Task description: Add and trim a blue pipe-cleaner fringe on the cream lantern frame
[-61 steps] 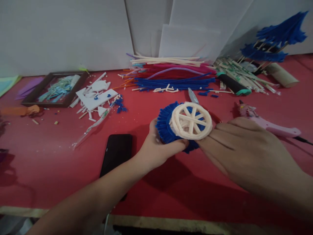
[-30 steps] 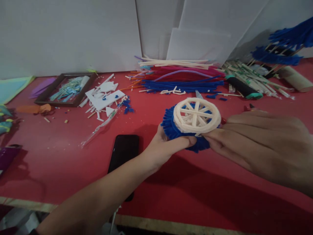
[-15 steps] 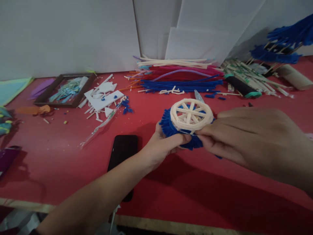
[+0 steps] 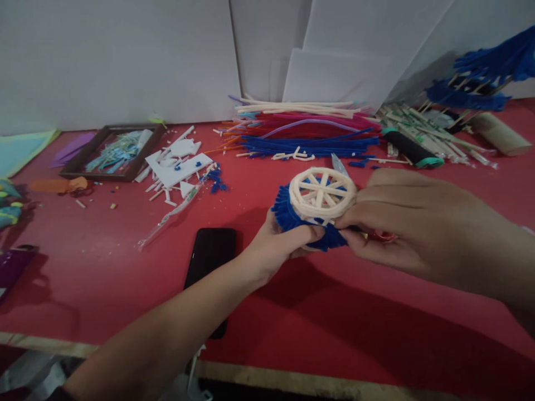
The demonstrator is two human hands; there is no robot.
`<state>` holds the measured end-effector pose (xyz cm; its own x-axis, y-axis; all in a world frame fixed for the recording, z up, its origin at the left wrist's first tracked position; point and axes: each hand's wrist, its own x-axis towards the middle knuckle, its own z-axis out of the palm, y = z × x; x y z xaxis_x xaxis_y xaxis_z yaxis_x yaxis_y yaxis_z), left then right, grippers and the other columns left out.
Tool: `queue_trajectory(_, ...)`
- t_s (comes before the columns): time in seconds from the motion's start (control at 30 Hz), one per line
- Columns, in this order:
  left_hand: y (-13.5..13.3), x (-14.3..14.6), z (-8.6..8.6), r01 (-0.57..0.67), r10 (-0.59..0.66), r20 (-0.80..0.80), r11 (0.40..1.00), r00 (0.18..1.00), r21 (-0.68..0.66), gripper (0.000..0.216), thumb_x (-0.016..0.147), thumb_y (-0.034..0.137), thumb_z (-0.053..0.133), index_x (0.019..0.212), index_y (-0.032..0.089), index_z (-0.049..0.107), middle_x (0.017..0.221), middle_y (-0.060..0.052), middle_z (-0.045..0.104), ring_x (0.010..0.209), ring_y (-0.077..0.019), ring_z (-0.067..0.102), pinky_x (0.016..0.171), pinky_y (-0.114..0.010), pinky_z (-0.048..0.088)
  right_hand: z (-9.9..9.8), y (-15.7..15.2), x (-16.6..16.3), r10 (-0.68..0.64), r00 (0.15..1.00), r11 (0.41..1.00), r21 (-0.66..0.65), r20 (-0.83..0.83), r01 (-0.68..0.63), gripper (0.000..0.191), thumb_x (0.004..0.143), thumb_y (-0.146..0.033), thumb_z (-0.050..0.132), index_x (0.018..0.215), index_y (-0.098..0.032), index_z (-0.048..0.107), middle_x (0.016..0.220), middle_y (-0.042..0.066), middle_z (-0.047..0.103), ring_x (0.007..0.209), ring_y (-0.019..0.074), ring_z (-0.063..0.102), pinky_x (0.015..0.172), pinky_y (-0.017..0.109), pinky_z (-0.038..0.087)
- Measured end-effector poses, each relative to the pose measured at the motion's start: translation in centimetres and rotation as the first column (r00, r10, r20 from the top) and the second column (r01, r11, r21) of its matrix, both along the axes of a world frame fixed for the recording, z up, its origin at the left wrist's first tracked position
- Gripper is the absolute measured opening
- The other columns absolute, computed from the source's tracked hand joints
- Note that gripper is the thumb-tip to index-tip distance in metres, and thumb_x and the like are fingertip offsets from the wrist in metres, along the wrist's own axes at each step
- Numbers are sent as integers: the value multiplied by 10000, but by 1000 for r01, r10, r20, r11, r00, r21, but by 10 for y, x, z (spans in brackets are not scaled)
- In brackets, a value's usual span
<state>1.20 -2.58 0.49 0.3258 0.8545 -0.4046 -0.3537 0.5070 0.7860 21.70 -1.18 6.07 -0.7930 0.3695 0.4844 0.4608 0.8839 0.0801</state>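
Note:
A round craft piece, a cream spoked wheel [image 4: 321, 192] of pipe cleaners over a fringed blue disc [image 4: 288, 214], is held above the red table [image 4: 104, 278]. My left hand [image 4: 278, 248] grips its near left edge, thumb lying along the blue fringe. My right hand [image 4: 412, 225] closes on its right side, fingers curled against the wheel's rim. Both hands hold the same piece between them.
A black phone [image 4: 209, 267] lies left of my forearm. Bundled pipe cleaners [image 4: 305, 133] lie at the back, with white foam scraps [image 4: 175, 164] and a dark framed tray [image 4: 111, 153] to the left. A black roll [image 4: 412, 147], sticks, blue fringe pieces [image 4: 480, 78] and a cardboard tube [image 4: 499, 136] sit back right.
My right hand's fingers have curled from flat to gripping the wheel's right edge. The piece has drawn in slightly leftward and tilted more towards me.

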Motion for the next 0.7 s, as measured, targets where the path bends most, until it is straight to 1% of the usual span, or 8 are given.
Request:
queue_trajectory(0.13,0,-2,-4,-28,28,-62,1000,998,-6,706,534,307,969,1150,231,635,1084,-60,774,899,-211,732,882,-412,583,3,-10,-4,-86,991,988,136,105,71,196,1018,-144,521,882,-203,649,782,47,693,728,221,591,660,395,475)
queue_trajectory(0.23,0,-2,-3,-6,7,-89,1000,996,17,686,551,318,951,1159,227,647,1075,-63,777,896,-209,734,799,-348,570,2,-15,-7,-102,992,982,167,71,89,228,1020,-132,516,850,-220,641,791,39,714,743,215,621,674,395,487)
queue_trajectory(0.3,0,-2,-1,16,-12,-64,999,998,49,656,546,319,945,1131,223,664,1096,-73,785,953,-238,746,776,-328,571,-1,-14,-5,-72,997,984,161,6,70,158,1011,-150,569,890,-230,631,798,27,720,787,209,636,722,389,519)
queue_trajectory(0.37,0,-1,2,0,2,-23,997,1000,74,644,533,305,949,1105,214,668,1136,-83,790,1053,-276,745,827,-341,586,-4,-11,-3,-47,997,987,152,-54,55,91,990,-157,619,947,-237,621,798,18,722,833,209,650,749,385,538)
queue_trajectory(0.5,0,0,3,-48,45,31,993,998,105,583,521,261,948,1033,199,676,1227,-92,781,1239,-325,691,989,-395,573,-9,-3,1,-17,993,992,126,-120,32,130,954,-138,645,968,-260,603,785,-2,730,870,213,686,774,389,574)
queue_trajectory(0.6,1,0,1,-33,24,64,990,998,134,519,537,271,939,992,198,701,1241,-92,780,1284,-340,670,1054,-424,554,-8,-1,1,8,991,995,103,-135,6,164,929,-117,660,929,-267,593,757,-13,723,858,210,706,769,381,589)
queue_trajectory(0.7,2,0,0,6,-13,60,993,998,119,637,520,292,955,1103,199,716,1209,-100,786,1253,-351,685,1029,-443,573,-5,-2,1,21,990,995,100,-136,-7,162,930,-107,655,929,-259,600,766,-8,729,877,207,709,778,365,591)
